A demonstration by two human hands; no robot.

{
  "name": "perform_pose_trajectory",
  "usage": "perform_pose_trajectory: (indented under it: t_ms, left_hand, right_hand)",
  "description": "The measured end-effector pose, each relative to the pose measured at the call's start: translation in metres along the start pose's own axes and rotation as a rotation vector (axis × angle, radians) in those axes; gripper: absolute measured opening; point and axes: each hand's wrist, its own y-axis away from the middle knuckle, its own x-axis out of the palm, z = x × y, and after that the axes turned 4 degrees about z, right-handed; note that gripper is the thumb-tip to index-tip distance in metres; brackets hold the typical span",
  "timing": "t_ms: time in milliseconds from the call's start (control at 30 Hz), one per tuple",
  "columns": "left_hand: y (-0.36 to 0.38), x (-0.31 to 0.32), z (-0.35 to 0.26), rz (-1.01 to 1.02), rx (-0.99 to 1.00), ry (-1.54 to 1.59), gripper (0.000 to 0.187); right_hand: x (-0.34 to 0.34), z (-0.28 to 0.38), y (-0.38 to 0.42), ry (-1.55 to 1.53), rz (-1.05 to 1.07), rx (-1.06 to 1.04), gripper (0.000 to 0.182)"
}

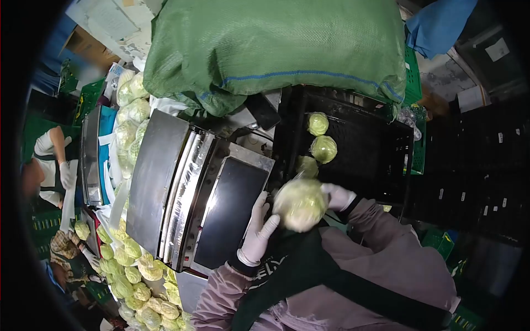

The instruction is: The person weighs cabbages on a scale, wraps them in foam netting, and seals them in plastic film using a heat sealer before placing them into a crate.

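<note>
A pale green cabbage, slightly blurred and shiny as if wrapped in clear film, is in front of my chest. My right hand, in a white glove, grips it from the right side. On its other side is my left hand, also gloved, with fingers stretched and thumb apart, the thumb tip close by the cabbage. Left of that hand stands a wrapping machine with a dark flat plate and a roller with film. Beyond the held cabbage, three cabbages lie along the left side of a black crate.
A large green woven sack lies across the back. Many cabbages are heaped on the left, with bagged ones farther back. Two people work at the far left. Dark stacked crates stand on the right.
</note>
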Motion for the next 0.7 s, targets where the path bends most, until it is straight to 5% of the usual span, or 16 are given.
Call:
perform_pose_trajectory:
  t_ms: [100,167,267,300,367,400,467,500,600,667,700]
  left_hand:
    - [0.005,-0.006,-0.004,-0.014,-0.014,0.076,0.059]
    - [0.018,-0.017,-0.003,-0.084,-0.082,0.178,0.052]
    - [0.041,-0.031,0.004,-0.259,-0.159,0.073,0.054]
    - [0.049,-0.035,0.009,-0.318,-0.170,0.045,0.053]
    - [0.063,-0.038,0.016,-0.446,-0.195,0.043,0.050]
    - [0.069,-0.039,0.020,-0.523,-0.167,0.126,0.041]
    - [0.079,-0.039,0.023,-0.620,-0.181,0.112,0.040]
    - [0.088,-0.042,0.029,-0.621,-0.182,0.035,0.045]
    - [0.104,-0.039,0.033,-0.715,-0.151,0.017,0.044]
    - [0.123,-0.042,0.046,-0.795,-0.077,-0.009,0.043]
    - [0.134,-0.041,0.053,-0.833,-0.050,0.004,0.043]
  right_hand:
    - [-0.078,0.025,0.035,-0.124,-0.136,-0.181,0.058]
    - [-0.158,0.036,0.057,0.014,-0.488,-0.198,0.051]
    - [-0.170,0.054,0.075,0.270,-1.018,-0.026,0.059]
    - [-0.177,0.053,0.069,0.267,-1.011,-0.007,0.059]
    - [-0.205,0.044,0.057,0.435,-1.504,0.142,0.072]
    - [-0.237,0.031,0.052,0.444,-1.497,0.161,0.072]
    - [-0.302,0.008,0.038,0.864,-1.932,0.413,0.084]
    - [-0.259,0.019,0.019,0.934,-1.893,0.642,0.077]
    - [-0.211,0.020,-0.011,0.981,-1.338,0.493,0.029]
    - [-0.128,0.029,-0.028,0.903,-0.943,0.439,0.029]
    - [-0.168,0.021,-0.025,0.955,-0.940,0.499,0.024]
